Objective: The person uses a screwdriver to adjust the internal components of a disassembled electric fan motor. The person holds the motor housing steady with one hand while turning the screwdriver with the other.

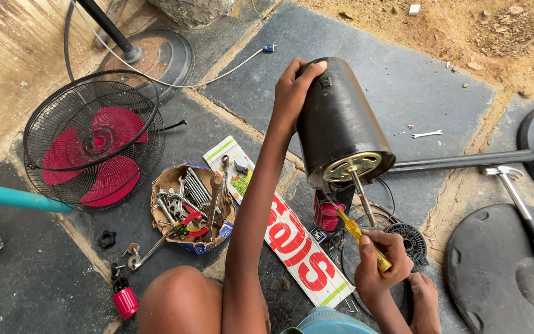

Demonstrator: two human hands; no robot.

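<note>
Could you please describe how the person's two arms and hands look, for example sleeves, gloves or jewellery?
Both arms are bare as far as the picture shows them: no sleeves are visible. The left hand and the right hand wear no gloves. I see no ring, watch or bracelet on either wrist or on the fingers. The arms look slim. No markings or bandages are visible.

The left arm stretches up and forward, almost straight, with the left hand (293, 86) at the top, its fingers spread and curled in a grip. The right arm is bent and low; the right hand (381, 263) is closed in a fist, knuckles up. A bare knee and foot show below.
</note>
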